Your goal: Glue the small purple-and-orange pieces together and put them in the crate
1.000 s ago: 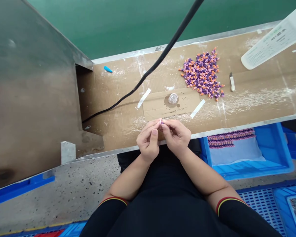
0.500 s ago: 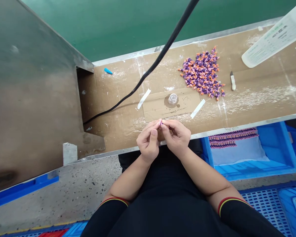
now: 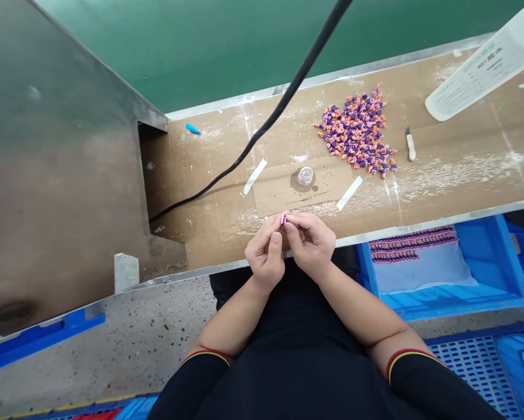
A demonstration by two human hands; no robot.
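While bent inward at the wrists, the left hand (image 3: 265, 254) and right hand (image 3: 311, 245) pinch a small pink-and-purple piece (image 3: 283, 219) in a narrow fingertip grip, just over the cardboard-covered bench (image 3: 463, 181).

A cardboard-topped bench (image 3: 458, 181) runs between a green surface (image 3: 157, 52) and a terrazzo floor (image 3: 100, 344), beside a steel panel (image 3: 56, 175).

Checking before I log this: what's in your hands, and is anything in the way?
Left hand and right hand pinching small pink-and-purple piece together. Nothing in the way; black cable lies beyond the hands.
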